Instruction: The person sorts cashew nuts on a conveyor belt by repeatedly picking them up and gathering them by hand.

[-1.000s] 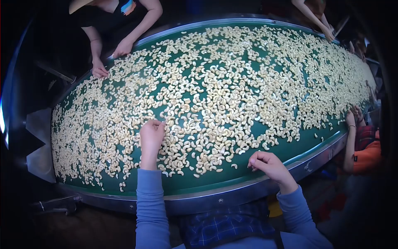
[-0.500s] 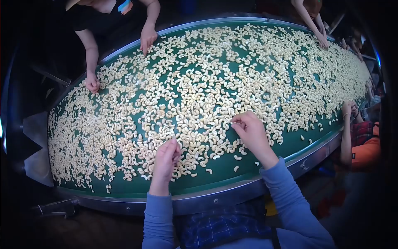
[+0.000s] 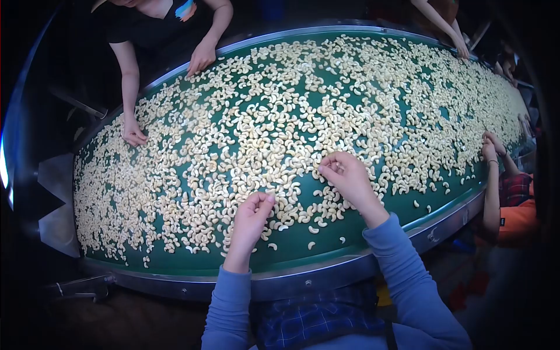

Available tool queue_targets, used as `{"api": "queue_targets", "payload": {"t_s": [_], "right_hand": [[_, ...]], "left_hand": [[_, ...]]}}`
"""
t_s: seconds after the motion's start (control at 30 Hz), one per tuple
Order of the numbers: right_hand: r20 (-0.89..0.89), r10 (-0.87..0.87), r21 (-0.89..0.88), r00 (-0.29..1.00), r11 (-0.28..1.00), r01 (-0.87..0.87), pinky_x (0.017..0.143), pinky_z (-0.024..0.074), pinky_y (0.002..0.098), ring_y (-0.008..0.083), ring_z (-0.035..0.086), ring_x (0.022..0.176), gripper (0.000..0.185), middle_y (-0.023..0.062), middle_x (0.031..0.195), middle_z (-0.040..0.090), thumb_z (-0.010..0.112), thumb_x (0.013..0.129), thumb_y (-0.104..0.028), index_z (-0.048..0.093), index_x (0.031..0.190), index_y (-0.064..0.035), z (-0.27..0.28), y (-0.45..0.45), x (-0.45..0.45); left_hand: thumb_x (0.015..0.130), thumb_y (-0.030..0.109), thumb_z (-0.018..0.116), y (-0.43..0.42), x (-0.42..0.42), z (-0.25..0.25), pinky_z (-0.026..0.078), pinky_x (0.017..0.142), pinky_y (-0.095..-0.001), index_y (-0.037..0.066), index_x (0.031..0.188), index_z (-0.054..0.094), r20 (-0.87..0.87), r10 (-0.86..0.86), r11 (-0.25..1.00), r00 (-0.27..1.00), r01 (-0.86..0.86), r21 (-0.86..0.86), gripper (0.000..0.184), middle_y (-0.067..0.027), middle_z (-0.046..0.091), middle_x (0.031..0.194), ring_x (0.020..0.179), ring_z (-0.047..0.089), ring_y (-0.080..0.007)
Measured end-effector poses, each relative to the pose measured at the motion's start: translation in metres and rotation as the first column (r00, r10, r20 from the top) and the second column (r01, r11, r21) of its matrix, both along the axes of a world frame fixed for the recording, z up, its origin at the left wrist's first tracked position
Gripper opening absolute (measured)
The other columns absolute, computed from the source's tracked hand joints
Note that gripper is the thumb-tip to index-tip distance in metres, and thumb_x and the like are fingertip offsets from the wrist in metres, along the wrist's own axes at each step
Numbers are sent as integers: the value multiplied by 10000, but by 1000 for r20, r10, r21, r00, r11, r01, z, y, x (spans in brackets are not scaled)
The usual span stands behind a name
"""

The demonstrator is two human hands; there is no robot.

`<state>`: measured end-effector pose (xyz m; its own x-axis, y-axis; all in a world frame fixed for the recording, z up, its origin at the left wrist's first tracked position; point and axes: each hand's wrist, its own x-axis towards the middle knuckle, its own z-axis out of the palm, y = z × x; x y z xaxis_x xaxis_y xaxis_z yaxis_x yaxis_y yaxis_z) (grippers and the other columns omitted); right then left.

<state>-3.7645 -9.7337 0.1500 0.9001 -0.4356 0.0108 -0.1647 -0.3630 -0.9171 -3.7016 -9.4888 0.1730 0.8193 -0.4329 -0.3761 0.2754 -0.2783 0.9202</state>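
Observation:
Pale cashew nuts (image 3: 251, 146) lie scattered, in places thickly, over a green belt (image 3: 192, 262). My left hand (image 3: 251, 221) is just above the near part of the nuts, thumb and forefinger pinched together. Whatever sits between those fingertips is too small to make out. To its right and a little farther away, my right hand (image 3: 348, 177) hovers over the nuts with thumb and forefinger closed in a pinch. Its fingertips hide what they may hold. A few loose cashews (image 3: 311, 245) rest on the bare green strip close to me.
A metal rail (image 3: 308, 283) runs along the near edge. Across the belt, a person's two hands (image 3: 202, 58) (image 3: 134, 133) touch the nuts. More hands work at the far right (image 3: 461, 46) and near right (image 3: 491, 146). Pointed metal plates (image 3: 58, 233) stand at the left end.
The cashews have shifted to the left along with the belt. My left hand has moved right and its thumb and forefinger now pinch visibly. My right hand has moved slightly left, still pinched.

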Motion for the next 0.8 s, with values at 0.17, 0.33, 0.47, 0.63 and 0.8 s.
{"api": "queue_targets", "payload": {"t_s": [0.17,0.33,0.47,0.63,0.8], "right_hand": [[-172,-16,-469,985,881,-67,735,520,403,297,654,811,169,121,853,656,712,780,-199,685,886,-71,13,7,28],[-232,141,56,962,990,-131,653,489,294,142,617,712,189,46,731,627,701,821,-210,686,895,-37,18,-22,2],[-16,69,809,997,587,-28,618,409,187,31,509,695,169,-46,795,562,660,892,-207,614,973,-66,12,-63,-31],[-202,22,-81,979,996,-39,592,469,286,127,590,655,141,31,739,595,692,856,-190,649,869,-56,30,-72,-23],[-70,19,-457,997,888,-49,684,528,396,286,658,767,121,119,808,667,670,823,-171,659,799,-53,3,-52,1]], "left_hand": [[906,236,683,-55,26,18,387,525,-235,11,943,691,345,-19,970,939,-67,234,228,3,556,626,553,465,-72],[831,147,703,-103,56,-16,473,565,-334,-18,874,710,797,-218,940,563,-98,326,170,-124,612,641,561,595,-211],[816,101,684,-111,53,-24,499,569,-353,-28,846,689,650,-298,892,699,-38,450,133,-137,640,629,578,643,-225],[889,134,652,-101,38,-1,329,427,-223,27,927,640,100,-131,988,986,122,96,114,-25,629,653,470,494,-103],[929,240,639,-92,21,4,230,425,-181,68,954,591,-258,25,919,966,-124,-375,180,42,540,674,501,376,-23]]}}
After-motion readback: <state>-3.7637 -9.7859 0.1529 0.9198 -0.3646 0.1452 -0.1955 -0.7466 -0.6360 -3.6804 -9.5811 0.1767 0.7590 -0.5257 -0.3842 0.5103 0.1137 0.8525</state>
